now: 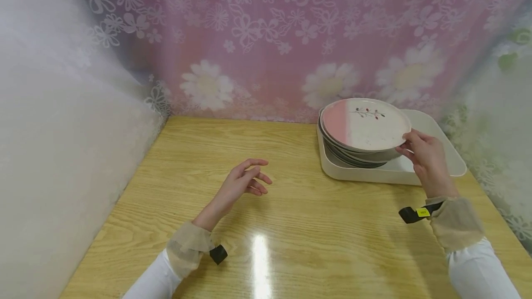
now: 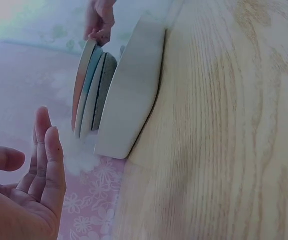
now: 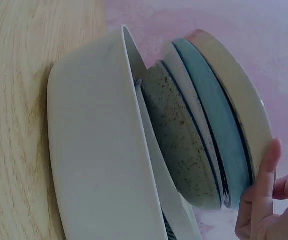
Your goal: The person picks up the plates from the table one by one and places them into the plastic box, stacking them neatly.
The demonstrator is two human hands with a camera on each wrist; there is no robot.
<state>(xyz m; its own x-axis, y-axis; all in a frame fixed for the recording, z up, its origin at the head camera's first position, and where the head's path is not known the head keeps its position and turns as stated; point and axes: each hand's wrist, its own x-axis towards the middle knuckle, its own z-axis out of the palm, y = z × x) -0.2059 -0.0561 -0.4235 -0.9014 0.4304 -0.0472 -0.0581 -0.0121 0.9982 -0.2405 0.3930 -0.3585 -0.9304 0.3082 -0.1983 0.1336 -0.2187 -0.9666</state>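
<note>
A pink-and-white plate [image 1: 370, 126] with a painted sprig tops a stack of plates in a white plastic tub [image 1: 370, 176]. My right hand [image 1: 430, 158] pinches that top plate at its right rim, thumb above and fingers below. Beneath it, the right wrist view shows a blue plate [image 3: 214, 120], a pale one, and a speckled dish [image 3: 179, 140] lower down. My left hand [image 1: 238, 183] hovers over the table left of the tub, fingers loosely bent and holding nothing. In the left wrist view its palm [image 2: 28, 210] faces the stack, well apart from it.
A wooden table [image 1: 187, 151] carries the tub at its back right. Floral pink cloth [image 1: 266, 50] hangs along the back edge, and pale cloth walls [image 1: 62, 128] stand at both sides. The tub's right part shows bare bottom beside the stack.
</note>
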